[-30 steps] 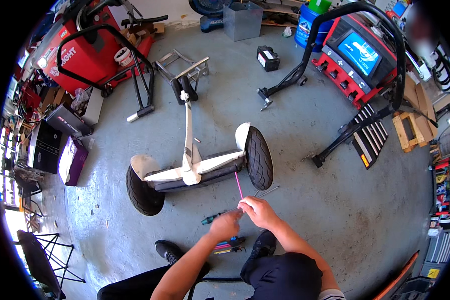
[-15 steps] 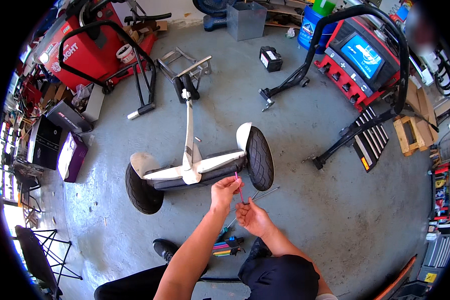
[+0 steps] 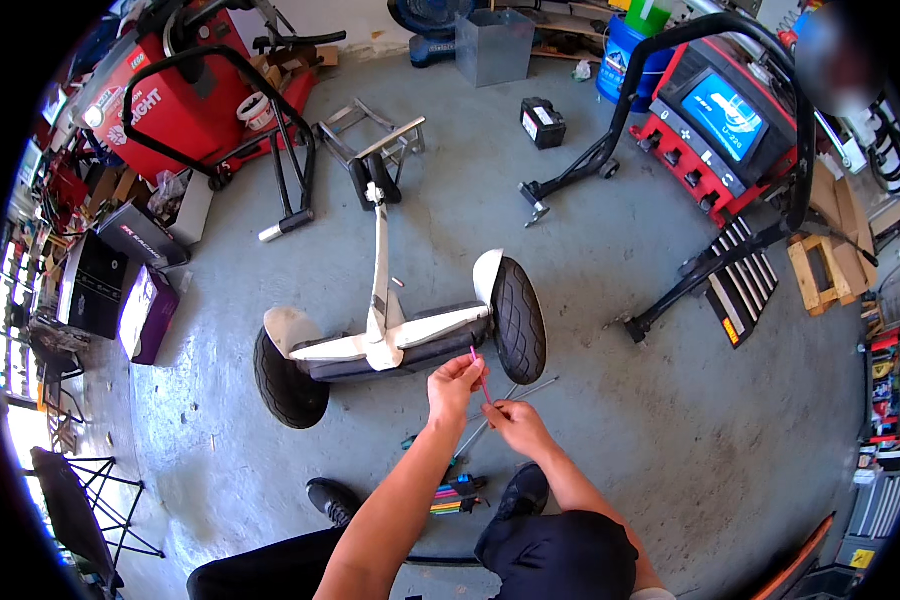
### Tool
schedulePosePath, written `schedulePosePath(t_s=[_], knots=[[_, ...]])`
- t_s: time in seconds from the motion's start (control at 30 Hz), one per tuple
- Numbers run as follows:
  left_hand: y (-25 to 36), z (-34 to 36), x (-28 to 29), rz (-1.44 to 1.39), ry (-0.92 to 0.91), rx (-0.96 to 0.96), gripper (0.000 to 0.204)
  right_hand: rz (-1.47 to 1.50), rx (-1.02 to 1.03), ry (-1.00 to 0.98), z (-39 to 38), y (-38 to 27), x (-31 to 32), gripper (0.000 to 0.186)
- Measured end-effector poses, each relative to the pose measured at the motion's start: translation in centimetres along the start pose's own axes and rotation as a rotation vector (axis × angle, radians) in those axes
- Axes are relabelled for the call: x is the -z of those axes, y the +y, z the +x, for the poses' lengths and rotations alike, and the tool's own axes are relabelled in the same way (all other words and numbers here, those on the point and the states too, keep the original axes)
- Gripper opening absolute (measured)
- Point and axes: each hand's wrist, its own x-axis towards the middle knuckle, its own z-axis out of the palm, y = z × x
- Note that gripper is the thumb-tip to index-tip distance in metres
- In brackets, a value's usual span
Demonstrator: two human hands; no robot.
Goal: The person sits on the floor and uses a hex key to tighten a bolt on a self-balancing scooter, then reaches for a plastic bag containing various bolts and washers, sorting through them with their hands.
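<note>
My left hand (image 3: 455,385) pinches the upper part of a thin pink hex key (image 3: 484,388), just in front of the white-and-black two-wheeled scooter (image 3: 385,345) on the floor. The key's top is at the scooter's black body near the right wheel (image 3: 520,320); whether it is seated there I cannot tell. Lower down, my right hand (image 3: 513,422) holds the same key with its fingertips. Below my hands lie crossed long metal shafts (image 3: 470,443) and a set of multicoloured hex keys (image 3: 450,503) between my shoes.
Red machines with black tube frames stand at back left (image 3: 170,110) and right (image 3: 715,120). A metal frame (image 3: 400,135), a black battery (image 3: 542,122), a blue bucket (image 3: 620,75) and boxes (image 3: 145,310) surround the scooter. A folding chair (image 3: 70,510) is at lower left.
My left hand has moved up from beside my right hand to the pink key's upper part. My right hand has shifted slightly down and right, still on the key.
</note>
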Motion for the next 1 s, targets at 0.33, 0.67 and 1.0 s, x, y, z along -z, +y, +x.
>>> schedulePosePath(t_s=[0.33, 0.67, 1.0], knots=[[-2.0, -1.7, 1.0, 0.18, -0.043, 0.024, 0.024, -0.458, -0.075, 0.145, 0.0, -3.3, -0.4, 0.057], [-2.4, -1.6, 1.4, 0.074, -0.061, 0.021, 0.024, -0.94, -0.077, 0.288, -0.5, -6.0, -2.9, 0.046], [-2.2, -2.0, 0.6, -0.005, -0.056, 0.031, 0.024, -0.782, -0.081, 0.27, -0.3, -4.4, -1.4, 0.054]])
